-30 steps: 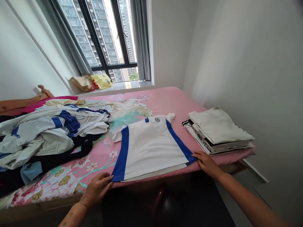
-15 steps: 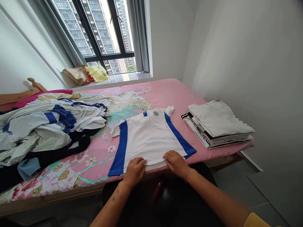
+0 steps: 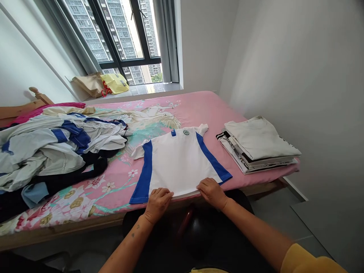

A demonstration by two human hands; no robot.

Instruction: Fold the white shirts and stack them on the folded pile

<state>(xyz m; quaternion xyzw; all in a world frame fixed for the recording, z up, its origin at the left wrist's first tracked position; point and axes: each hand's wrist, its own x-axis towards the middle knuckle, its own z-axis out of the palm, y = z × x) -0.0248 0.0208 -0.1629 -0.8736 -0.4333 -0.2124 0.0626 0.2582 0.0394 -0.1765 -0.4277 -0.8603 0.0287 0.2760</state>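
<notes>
A white T-shirt (image 3: 176,163) with blue side panels and a small round badge lies spread flat on the bed, its collar end away from me. Its bottom hem runs along the bed's near edge. My left hand (image 3: 158,203) pinches the hem left of centre, fingers closed on the cloth. To the right, my right hand (image 3: 212,192) grips the same hem, thumb below and fingers on top. Between the two hands the hem looks pulled straight.
Left on the pink flowered bedsheet (image 3: 196,104) is a heap of loose clothes (image 3: 59,148). A stack of folded clothes (image 3: 261,142) sits at the right edge. A brown paper bag (image 3: 89,85) and a yellow bag (image 3: 115,82) rest on the windowsill.
The shirt's hem has been drawn taut and smoother between my hands, and the pale layer below it shows less. Both hands keep their hold. The view has shifted slightly.
</notes>
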